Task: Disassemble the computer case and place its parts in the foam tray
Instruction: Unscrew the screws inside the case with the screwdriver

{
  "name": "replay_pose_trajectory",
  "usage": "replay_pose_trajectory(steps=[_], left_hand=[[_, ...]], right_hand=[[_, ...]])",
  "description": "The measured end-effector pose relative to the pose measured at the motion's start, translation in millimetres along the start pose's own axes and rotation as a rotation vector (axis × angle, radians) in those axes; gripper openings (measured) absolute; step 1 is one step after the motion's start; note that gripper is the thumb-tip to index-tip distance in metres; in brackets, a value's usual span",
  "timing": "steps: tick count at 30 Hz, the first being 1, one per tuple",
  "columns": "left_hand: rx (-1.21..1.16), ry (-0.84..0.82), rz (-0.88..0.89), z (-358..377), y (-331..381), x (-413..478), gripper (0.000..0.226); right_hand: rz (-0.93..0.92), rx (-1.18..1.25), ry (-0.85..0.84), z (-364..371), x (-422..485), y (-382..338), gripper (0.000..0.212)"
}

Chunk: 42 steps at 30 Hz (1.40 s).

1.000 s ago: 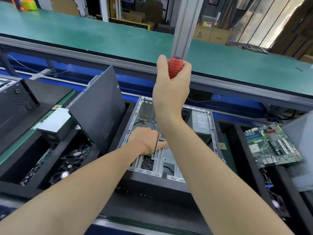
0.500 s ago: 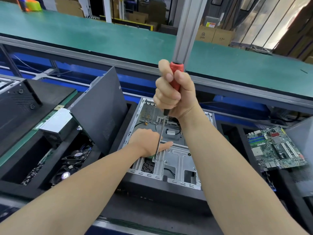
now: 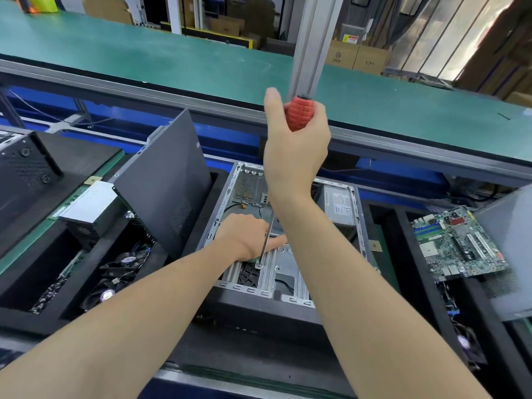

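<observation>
Fingers of the left hand are laid in the computer case, bedded mid foam tray between a power supply at left and a motherboard at right; their grasp cannot be told. The screwdriver is clasped by the right hand.

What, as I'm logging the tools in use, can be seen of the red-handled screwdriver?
The screwdriver has a bulbous red handle with a ribbed, rubbery-looking grip and a dark cap, and a long, thin, silvery metal shaft. It stands nearly upright, leaning a little, with its tip down on a screw in the open silver metal computer case. The right hand grips the handle. The left hand rests by the lower shaft; whether it pinches it is unclear.
</observation>
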<state>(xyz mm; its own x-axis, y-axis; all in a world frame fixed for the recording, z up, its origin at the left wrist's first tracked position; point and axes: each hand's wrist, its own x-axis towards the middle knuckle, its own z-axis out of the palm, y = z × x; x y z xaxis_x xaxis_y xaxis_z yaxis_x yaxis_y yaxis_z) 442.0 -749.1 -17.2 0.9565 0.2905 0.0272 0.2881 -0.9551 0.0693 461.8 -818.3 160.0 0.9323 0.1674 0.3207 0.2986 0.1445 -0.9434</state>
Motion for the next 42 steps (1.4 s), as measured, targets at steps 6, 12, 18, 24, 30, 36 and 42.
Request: replay_pose_trajectory(steps=[6, 12, 18, 24, 30, 36, 42], left_hand=[[0.005, 0.012, -0.004, 5.4, -2.9, 4.3, 0.093], [0.041, 0.018, 0.06, 2.9, -4.7, 2.6, 0.092], [0.002, -0.002, 0.021, 3.7, -4.5, 2.5, 0.093], [0.058, -0.023, 0.03, 3.0, -2.1, 4.6, 0.095], [0.039, -0.009, 0.018, 5.9, -3.4, 5.6, 0.097], [-0.017, 0.014, 0.01, 8.1, -4.8, 5.3, 0.092], [-0.01, 0.021, 0.024, 8.7, -6.1, 4.6, 0.093]], right_hand=[[0.233, 0.307, -0.811, -9.2, 36.5, 5.6, 0.042], [0.417, 0.983, -1.448, -20.5, 55.2, 27.5, 0.025], [0.212, 0.593, -0.936, -20.1, 47.5, 20.7, 0.014], [0.194, 0.116, -0.063, -6.0, 21.3, 10.5, 0.02], [0.147, 0.046, -0.086, -1.2, 19.1, 10.8, 0.041], [0.311, 0.385, -0.959, -11.4, 50.1, 19.6, 0.042], [0.393, 0.846, -1.461, -10.9, 54.7, 30.1, 0.015]])
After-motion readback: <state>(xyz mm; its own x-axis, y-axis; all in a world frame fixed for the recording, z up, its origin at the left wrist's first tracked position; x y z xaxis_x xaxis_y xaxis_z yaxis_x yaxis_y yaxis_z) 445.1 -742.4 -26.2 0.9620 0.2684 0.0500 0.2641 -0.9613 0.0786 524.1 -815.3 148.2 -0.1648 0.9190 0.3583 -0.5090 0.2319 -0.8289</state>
